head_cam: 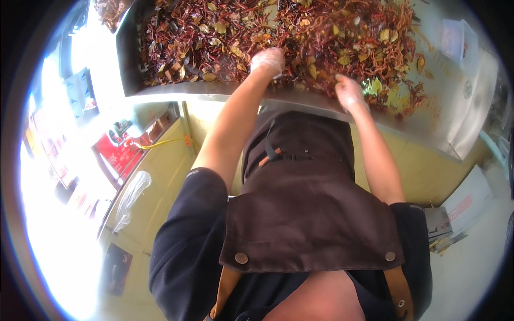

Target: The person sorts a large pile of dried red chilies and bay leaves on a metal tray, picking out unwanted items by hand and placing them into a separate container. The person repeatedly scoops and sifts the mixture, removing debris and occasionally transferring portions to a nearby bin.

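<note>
A broad layer of dark red-brown pieces, seemingly dried chillies, mixed with bay leaves (219,27) covers a stainless steel worktop (299,101) with a raised front edge. My left hand (268,62), in a clear plastic glove, rests at the near side of this mix. Its fingers point away from me and are hidden. To the right, my right hand (350,92), gloved the same way, is near the front edge with its fingers curled beside the pieces. Whether either hand grips anything cannot be seen.
A translucent plastic tub (457,40) stands on the worktop at the far right. On a counter at left lie a red printed box (116,154) and a yellow cord (164,141). A clear plastic bag (132,200) hangs there. A white carton (468,200) is low at right.
</note>
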{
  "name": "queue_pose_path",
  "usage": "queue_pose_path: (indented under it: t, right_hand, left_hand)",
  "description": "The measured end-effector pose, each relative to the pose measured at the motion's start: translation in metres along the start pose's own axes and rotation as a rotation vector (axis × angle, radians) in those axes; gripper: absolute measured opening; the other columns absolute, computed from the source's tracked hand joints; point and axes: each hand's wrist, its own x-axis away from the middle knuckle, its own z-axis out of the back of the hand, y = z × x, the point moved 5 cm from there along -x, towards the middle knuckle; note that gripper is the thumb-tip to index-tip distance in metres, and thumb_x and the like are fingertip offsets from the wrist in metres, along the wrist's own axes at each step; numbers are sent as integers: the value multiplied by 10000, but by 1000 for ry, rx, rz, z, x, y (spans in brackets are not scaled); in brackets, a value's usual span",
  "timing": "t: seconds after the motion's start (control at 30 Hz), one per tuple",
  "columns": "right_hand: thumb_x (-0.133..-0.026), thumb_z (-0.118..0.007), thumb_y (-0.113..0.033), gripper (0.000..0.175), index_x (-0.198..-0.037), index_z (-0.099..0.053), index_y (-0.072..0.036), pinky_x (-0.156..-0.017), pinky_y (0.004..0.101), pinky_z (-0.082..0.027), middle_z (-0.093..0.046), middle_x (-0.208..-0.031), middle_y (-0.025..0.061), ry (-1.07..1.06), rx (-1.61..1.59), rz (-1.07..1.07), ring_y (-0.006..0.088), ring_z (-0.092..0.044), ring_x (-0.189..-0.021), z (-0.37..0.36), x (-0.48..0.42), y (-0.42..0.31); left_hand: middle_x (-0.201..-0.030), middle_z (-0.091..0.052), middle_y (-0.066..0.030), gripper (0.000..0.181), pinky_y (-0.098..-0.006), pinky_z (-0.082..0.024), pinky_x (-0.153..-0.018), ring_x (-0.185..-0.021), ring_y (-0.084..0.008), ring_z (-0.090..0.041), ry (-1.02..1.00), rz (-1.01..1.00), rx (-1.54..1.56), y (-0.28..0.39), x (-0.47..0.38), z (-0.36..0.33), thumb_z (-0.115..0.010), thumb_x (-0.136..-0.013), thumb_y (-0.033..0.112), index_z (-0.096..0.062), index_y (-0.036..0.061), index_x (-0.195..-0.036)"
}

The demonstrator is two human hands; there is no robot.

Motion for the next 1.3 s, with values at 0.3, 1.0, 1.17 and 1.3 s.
queue_pose_path:
  t: [0.3,1.0,1.17,1.3]
  right_hand:
    - [-975,-682,-213,290,-1229,-687,-74,-640,231,-545,-731,-963,67,147,-584,22,103,-645,-709,37,-63,-87]
    - [-900,-607,-192,191,-1011,-699,-67,-794,500,-552,-701,-980,189,172,103,445,409,-675,-933,13,5,-123]
    - [-920,-614,-145,423,-1341,-573,-123,-892,440,-545,-628,-1231,170,241,-133,612,338,-652,-1084,-3,24,-116]
    - [-960,-597,-106,442,-1399,-554,-83,-962,349,-550,-603,-1356,172,200,-97,319,273,-652,-1116,9,-7,-87]
  left_hand:
    - [-975,-739,-195,381,-416,-566,-830,-890,-313,-716,382,186,348,-48,54,60,-652,-928,423,-770,61,-928]
    - [-1050,-701,-111,347,-346,-556,-778,-904,-177,-658,-257,34,1264,70,10,-10,-626,-1011,262,-637,-33,-1195]
    - [-985,-682,-155,230,-425,-571,-824,-866,-243,-660,38,-40,1735,36,16,-2,-508,-1045,160,-626,-38,-1038]
    - [-874,-636,-113,136,-491,-586,-743,-666,-208,-587,138,244,2140,-42,30,-6,-502,-1040,84,-562,-10,-1118]
